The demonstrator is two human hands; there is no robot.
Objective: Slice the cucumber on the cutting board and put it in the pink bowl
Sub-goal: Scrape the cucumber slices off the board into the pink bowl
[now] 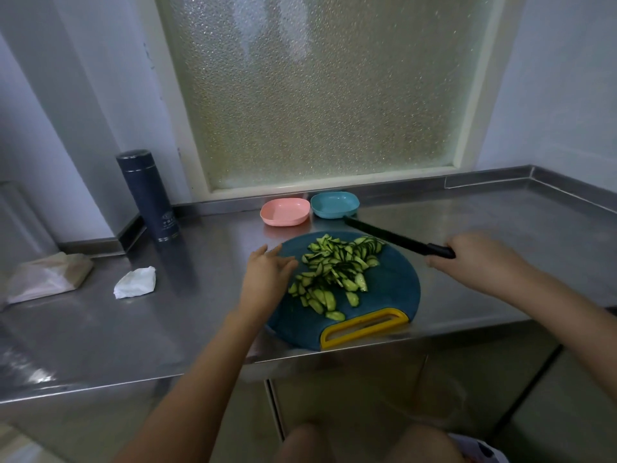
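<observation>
A pile of cucumber slices [337,272] lies across the round blue cutting board [390,289], which has a yellow handle at its near edge. My left hand [265,274] rests open on the board's left side, fingers just touching the slices. My right hand [474,257] grips the handle of a black knife [394,238], whose blade points up-left over the board's far right edge toward the bowls. The pink bowl [284,212] sits empty beyond the board.
A blue bowl [335,204] stands right of the pink one. A dark flask [148,195] stands at the back left. A crumpled white tissue [135,282] and a plastic bag [46,279] lie on the steel counter [500,222]. A frosted window lies behind.
</observation>
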